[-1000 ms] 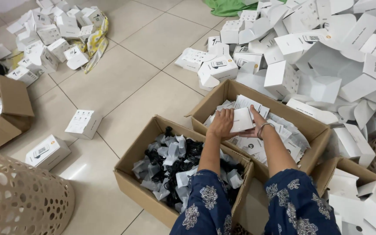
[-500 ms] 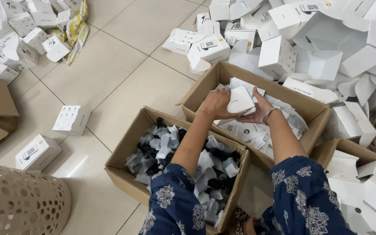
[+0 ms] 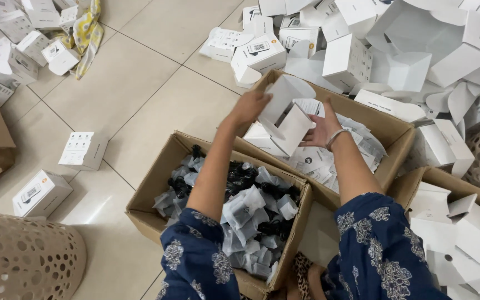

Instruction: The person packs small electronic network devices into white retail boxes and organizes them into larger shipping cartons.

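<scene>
Both hands meet over the far cardboard box (image 3: pixel 395 130), working a small white carton (image 3: pixel 290 119) of thin, matte card. The left hand (image 3: pixel 249 106) grips the carton's upper left edge, fingers curled over a rounded flap that stands open. The right hand (image 3: pixel 322 129) cups the carton's right side with the palm turned inward and the thumb raised; a pale bangle (image 3: pixel 335 137) circles that wrist. The carton is held in the air, tilted, just above the flat printed paper leaflets (image 3: pixel 329 161) that fill this box in a loose, slippery heap.

Nearer and to the left sits a second brown corrugated box (image 3: pixel 156 183), its flaps folded outward. It holds dark, glossy items in crinkled clear plastic bags (image 3: pixel 251 211); what the items are is hard to tell under the wrapping. The left forearm crosses over this box. Both sleeves (image 3: pixel 373 250) are dark blue cloth with a pale floral print.

On the far right a big drift of empty white cartons (image 3: pixel 418 55) lies jumbled, many with lids gaping and curved tabs sticking up. More flattened white card blanks (image 3: pixel 462 233) fill another cardboard box at the near right. On the glossy beige floor tiles (image 3: pixel 140 72) to the left, closed square white boxes (image 3: pixel 83 150) stand apart, with more piled at the far left beside a yellow patterned cloth (image 3: pixel 88 30). A beige plastic basket (image 3: pixel 23 258) with round perforations curves into the near left corner.
</scene>
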